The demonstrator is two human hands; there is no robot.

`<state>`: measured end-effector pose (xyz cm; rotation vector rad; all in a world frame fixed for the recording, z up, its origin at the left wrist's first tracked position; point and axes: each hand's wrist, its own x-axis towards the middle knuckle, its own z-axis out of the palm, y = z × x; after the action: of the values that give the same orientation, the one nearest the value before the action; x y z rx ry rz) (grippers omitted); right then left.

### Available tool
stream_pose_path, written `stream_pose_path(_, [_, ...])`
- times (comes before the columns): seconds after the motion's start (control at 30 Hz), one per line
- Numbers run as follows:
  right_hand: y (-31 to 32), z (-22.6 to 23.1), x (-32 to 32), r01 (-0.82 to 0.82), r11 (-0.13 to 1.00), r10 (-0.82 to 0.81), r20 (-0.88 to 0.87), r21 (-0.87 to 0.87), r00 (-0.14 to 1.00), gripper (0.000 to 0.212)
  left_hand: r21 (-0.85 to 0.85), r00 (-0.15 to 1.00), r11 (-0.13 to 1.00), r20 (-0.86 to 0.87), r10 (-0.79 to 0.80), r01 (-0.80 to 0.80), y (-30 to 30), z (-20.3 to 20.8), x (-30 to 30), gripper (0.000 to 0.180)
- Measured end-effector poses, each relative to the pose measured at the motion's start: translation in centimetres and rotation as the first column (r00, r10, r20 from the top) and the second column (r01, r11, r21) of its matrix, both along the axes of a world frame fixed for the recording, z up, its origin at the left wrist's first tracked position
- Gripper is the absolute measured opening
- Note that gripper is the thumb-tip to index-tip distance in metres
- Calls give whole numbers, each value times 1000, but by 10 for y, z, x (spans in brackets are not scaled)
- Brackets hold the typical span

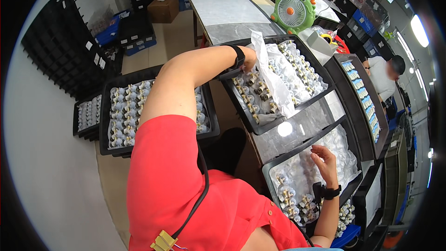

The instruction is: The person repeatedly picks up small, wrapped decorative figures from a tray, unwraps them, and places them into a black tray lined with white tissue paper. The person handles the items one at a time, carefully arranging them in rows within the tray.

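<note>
Landmark: the black tray with the crumpled plastic sheet, at the middle of the desk; every place below is told from it.
Floor tray: a black tray of small wrapped parts is seen to the left of the landmark tray and lower, off the desk, with a smaller tray further left.
Left hand: the left hand is laid at the landmark tray's near-left rim, where the plastic sheet begins; whether it is pinching the sheet or only resting there cannot be told, since the fingers are hidden.
Parts: rows of small wrapped parts are uncovered inside the landmark tray, just below the left hand.
Right hand: the right hand is held released, fingers loosely curled, over the white wrapping in a second tray below and to the right of the landmark tray; nothing is gripped.
Advice, as a judgement: the sheet is best lifted slowly from one edge so that no row is dragged out of line, and the other tray is best steadied meanwhile.
Desk: a long pale top, with a green fan beyond the landmark tray.
Room: stacked black trays far left, a cardboard box on the floor, and another person at the right.
</note>
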<state>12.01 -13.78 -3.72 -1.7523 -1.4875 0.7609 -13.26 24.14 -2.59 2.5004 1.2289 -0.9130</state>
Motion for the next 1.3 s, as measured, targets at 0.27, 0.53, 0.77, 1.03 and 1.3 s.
stream_pose_path(0.27, [-1,-1,1,-14,999,14,-4,-29,1000,26,73,985,993,152,78,-90,-41,46,-11,33])
stream_pose_path(0.53, [0,-3,2,-16,997,13,-37,-78,999,26,-186,987,975,79,137,-120,-8,19,-3,47])
stream_pose_path(0.77, [-1,-6,3,-8,993,1,-60,-114,998,26,55,975,994,194,-107,99,-22,43,-8,52])
stream_pose_path(1.03, [0,-8,5,-17,993,9,-67,-115,998,29,-514,742,819,647,175,255,-47,44,10,67])
stream_pose_path(1.3, [0,-5,4,-32,994,28,-37,-108,999,30,-530,818,794,571,76,296,-51,16,37,69])
